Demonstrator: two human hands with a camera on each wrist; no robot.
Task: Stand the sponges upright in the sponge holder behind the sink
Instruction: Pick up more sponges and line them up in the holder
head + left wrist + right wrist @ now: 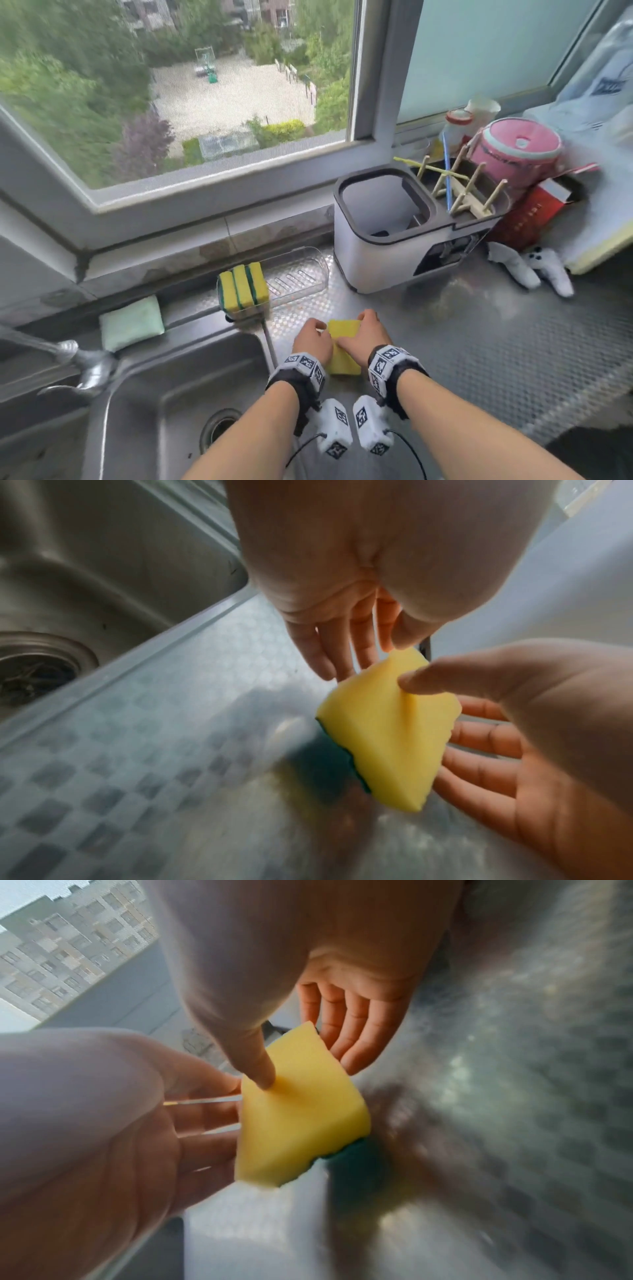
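Observation:
A yellow sponge [343, 356] with a green scouring side underneath is held tilted just above the steel counter, right of the sink. My right hand [364, 330] pinches it, thumb [263, 1079] on the yellow face and fingers [346, 1042] behind. My left hand [313, 337] holds its left edge, fingers [329, 656] nearly straight behind it and the thumb at its top corner. The clear sponge holder [301, 274] sits behind the sink below the window. Three yellow-green sponges [244, 287] stand upright at its left end; its right part holds nothing.
A pale green pad [132, 322] lies on the ledge behind the sink [191, 394], and the faucet [85, 366] reaches in from the left. A white-and-grey bin [376, 240] with a wooden rack stands right of the holder. Patterned steel counter [513, 342] spreads to the right.

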